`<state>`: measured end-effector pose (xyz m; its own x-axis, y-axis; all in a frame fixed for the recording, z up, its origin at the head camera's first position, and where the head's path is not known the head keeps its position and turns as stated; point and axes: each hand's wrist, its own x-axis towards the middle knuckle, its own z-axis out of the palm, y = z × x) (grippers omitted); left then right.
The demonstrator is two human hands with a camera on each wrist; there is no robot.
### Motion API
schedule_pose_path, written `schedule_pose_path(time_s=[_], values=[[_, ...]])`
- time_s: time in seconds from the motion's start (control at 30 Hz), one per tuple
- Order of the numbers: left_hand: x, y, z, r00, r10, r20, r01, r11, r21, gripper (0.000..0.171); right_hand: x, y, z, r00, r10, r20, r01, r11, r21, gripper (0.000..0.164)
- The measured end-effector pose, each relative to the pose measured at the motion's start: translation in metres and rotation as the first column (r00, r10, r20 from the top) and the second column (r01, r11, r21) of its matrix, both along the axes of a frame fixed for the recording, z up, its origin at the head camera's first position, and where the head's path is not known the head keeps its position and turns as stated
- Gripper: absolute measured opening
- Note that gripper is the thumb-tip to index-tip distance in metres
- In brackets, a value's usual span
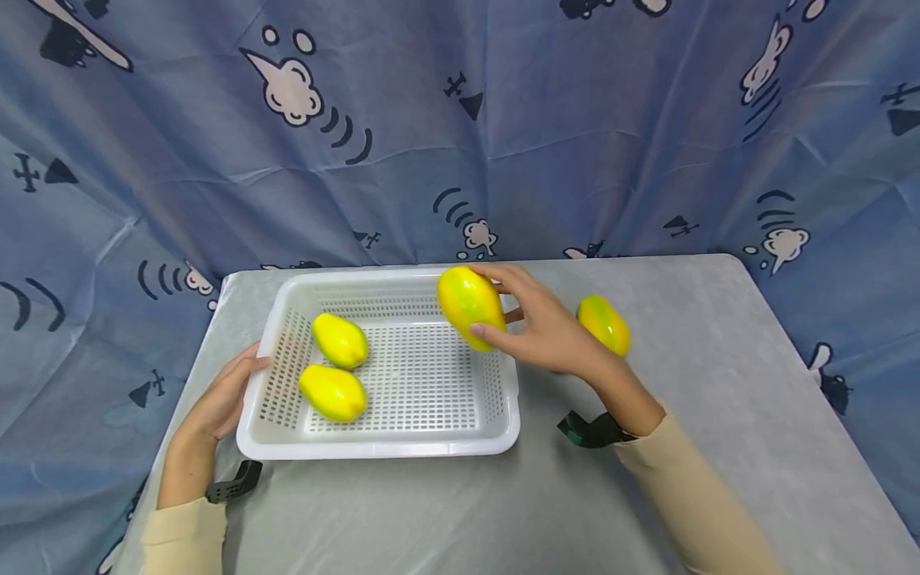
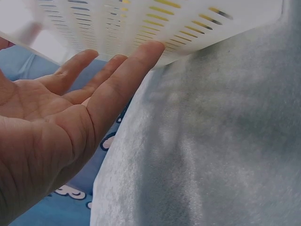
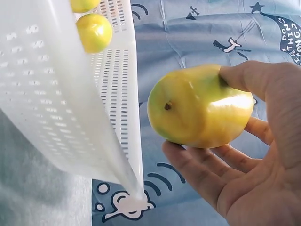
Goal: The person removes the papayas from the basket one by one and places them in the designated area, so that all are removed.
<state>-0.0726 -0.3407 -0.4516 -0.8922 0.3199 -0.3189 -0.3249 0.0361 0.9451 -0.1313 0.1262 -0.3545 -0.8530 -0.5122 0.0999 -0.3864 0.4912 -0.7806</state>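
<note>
My right hand point(image 1: 535, 319) grips a yellow mango point(image 1: 470, 307) between thumb and fingers, raised over the right end of a white plastic basket point(image 1: 381, 447). Green patches and a small brown stem spot mark this mango in the right wrist view. Inside the basket, toward its left end, lie two more yellow mangoes, one farther back point(image 1: 340, 340) and one nearer point(image 1: 333, 393). At the basket's left side is my left hand point(image 1: 223, 399). In the left wrist view its fairly straight fingers point(image 2: 117, 89) touch the slotted outer wall below the rim.
Another yellow-green mango point(image 1: 604, 323) lies on the grey cloth-covered table point(image 1: 719, 359), right of the basket and partly behind my right forearm. A blue patterned curtain point(image 1: 402, 120) hangs along the table's back and sides. A dark band point(image 1: 592, 431) circles my right wrist.
</note>
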Motion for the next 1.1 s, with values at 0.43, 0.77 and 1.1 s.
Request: schedule_pose_path(time_s=[0.43, 0.77, 1.1], values=[[0.0, 0.002, 0.0, 1.0, 0.009, 0.004, -0.008, 0.999, -0.044, 0.068, 0.003, 0.02, -0.003, 0.996, -0.078, -0.035, 0.078, 0.997, 0.02, 0.079], [0.0, 0.002, 0.0, 0.999, 0.024, 0.021, -0.023, 0.998, -0.054, 0.068, 0.001, 0.041, -0.011, 0.989, -0.141, -0.046, 0.14, 0.99, -0.027, 0.078], [0.0, 0.001, 0.0, 1.0, 0.015, 0.011, -0.014, 0.999, -0.046, 0.068, 0.002, 0.059, -0.016, 0.979, -0.196, -0.055, 0.194, 0.98, -0.038, 0.077]])
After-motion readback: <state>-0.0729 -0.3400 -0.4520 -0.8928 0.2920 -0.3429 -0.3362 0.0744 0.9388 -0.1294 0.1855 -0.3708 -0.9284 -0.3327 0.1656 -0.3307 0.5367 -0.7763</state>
